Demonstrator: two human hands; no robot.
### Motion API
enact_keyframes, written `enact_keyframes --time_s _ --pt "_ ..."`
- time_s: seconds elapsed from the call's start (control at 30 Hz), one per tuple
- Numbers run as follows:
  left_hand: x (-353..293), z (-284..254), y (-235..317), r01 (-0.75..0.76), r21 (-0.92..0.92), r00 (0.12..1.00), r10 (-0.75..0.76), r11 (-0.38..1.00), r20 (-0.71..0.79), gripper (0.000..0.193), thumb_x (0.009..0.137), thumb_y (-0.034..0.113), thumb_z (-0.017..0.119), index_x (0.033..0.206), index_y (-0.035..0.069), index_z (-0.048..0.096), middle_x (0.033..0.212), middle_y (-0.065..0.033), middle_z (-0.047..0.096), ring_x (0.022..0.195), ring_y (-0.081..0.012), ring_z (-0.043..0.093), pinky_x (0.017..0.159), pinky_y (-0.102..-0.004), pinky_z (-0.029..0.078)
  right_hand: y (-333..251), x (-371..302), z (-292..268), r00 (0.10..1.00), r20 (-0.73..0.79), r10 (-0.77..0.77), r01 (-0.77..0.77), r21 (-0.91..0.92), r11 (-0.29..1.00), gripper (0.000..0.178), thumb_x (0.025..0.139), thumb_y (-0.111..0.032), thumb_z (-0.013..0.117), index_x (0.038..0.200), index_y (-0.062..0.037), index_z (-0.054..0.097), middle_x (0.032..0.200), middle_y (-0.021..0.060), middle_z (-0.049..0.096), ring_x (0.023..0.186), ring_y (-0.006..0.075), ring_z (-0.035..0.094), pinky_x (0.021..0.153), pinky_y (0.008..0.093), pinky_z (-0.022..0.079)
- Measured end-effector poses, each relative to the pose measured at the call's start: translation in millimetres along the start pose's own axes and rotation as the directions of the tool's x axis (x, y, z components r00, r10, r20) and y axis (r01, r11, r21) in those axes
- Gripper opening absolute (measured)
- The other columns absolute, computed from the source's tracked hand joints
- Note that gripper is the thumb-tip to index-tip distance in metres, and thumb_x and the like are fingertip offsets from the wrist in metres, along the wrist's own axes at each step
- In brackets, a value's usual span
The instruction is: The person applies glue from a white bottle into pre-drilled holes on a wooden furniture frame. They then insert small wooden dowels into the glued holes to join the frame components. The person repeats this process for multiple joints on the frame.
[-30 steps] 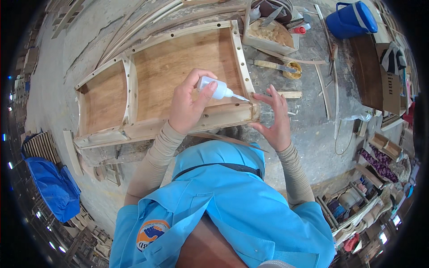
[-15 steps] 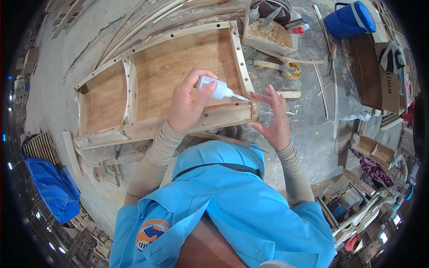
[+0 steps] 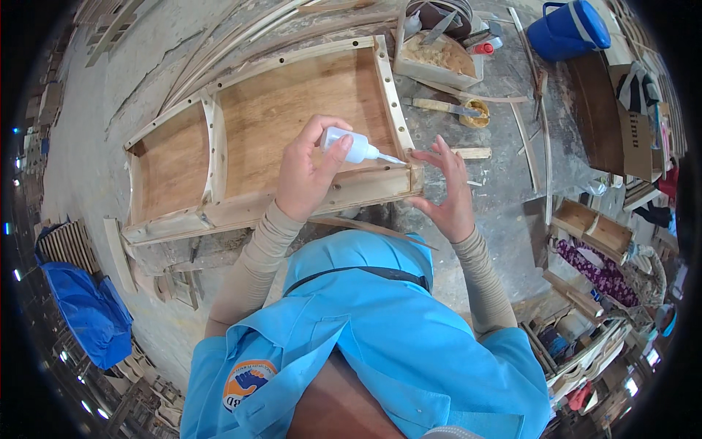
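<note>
My left hand [image 3: 311,170] is closed around a small white squeeze bottle [image 3: 354,147], tilted with its thin nozzle pointing right and down. The tip of the nozzle is at the near right corner of a wooden frame [image 3: 267,204], touching it or just above. This frame has a plywood panel, a crosspiece and dark holes along its rails. At that same corner, my right hand [image 3: 449,194] spans the end of the frame, forefinger on the far side and thumb on the near side. Its other fingers are raised.
Beyond the corner lie a putty knife [image 3: 436,107], a small tub of yellowish paste [image 3: 475,121] and a bin of sawdust-like material [image 3: 438,73]. A blue jug [image 3: 569,31] and a cardboard box [image 3: 636,139] stand at the far right. Wood strips [image 3: 525,146] lie about.
The view has shifted slightly, showing more of the small wooden tray at the right. Both hands and the bottle keep nearly the same place at the frame's corner.
</note>
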State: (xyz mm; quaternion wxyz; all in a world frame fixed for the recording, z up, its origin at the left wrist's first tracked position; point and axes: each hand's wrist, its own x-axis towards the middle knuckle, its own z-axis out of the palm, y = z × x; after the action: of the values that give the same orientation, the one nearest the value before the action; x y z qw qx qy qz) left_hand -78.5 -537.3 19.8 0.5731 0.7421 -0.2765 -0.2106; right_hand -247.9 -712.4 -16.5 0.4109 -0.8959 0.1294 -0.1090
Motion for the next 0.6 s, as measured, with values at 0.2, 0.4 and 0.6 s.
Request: enact_keyframes --time_s 0.2,0.4,0.6 --pt "-6.4 -3.3 6.1 0.026 0.041 0.997 -0.029 0.999 0.076 0.019 0.092 0.021 0.056 0.101 0.004 0.055 0.091 -0.0022 0.057 0.084 -0.0097 0.053 0.076 -0.0241 0.043 1.0 -2.9 2.2 1.000 -0.026 -0.006 0.006 0.002 1.000 0.105 0.059 -0.026 0.081 0.145 -0.0095 0.022 0.122 0.0011 0.059 0.125 0.0248 0.040 0.109 0.0509 0.017" --pt "-19.7 2.9 3.2 -0.008 -0.049 1.000 0.007 0.999 -0.022 0.018 0.091 0.020 0.057 0.099 0.004 0.057 0.082 -0.0025 0.059 0.076 -0.0102 0.053 0.070 -0.0242 0.043 -0.9 -4.6 2.8 0.998 -0.040 -0.048 0.048 0.000 0.999 0.105 0.060 -0.022 0.081 0.145 -0.0092 0.022 0.126 0.0020 0.057 0.123 0.0256 0.043 0.108 0.0495 0.020" --pt "-40.7 -13.5 5.5 0.097 -0.321 0.992 -0.117 0.942 -0.045 0.020 0.095 0.024 0.051 0.103 0.006 0.055 0.086 -0.0001 0.058 0.072 -0.0075 0.048 0.065 -0.0229 0.040 -9.2 -11.1 3.5 0.996 -0.062 -0.060 0.065 0.083 0.994 0.105 0.060 -0.016 0.081 0.145 -0.0084 0.020 0.132 0.0049 0.052 0.122 0.0284 0.044 0.105 0.0417 0.027"
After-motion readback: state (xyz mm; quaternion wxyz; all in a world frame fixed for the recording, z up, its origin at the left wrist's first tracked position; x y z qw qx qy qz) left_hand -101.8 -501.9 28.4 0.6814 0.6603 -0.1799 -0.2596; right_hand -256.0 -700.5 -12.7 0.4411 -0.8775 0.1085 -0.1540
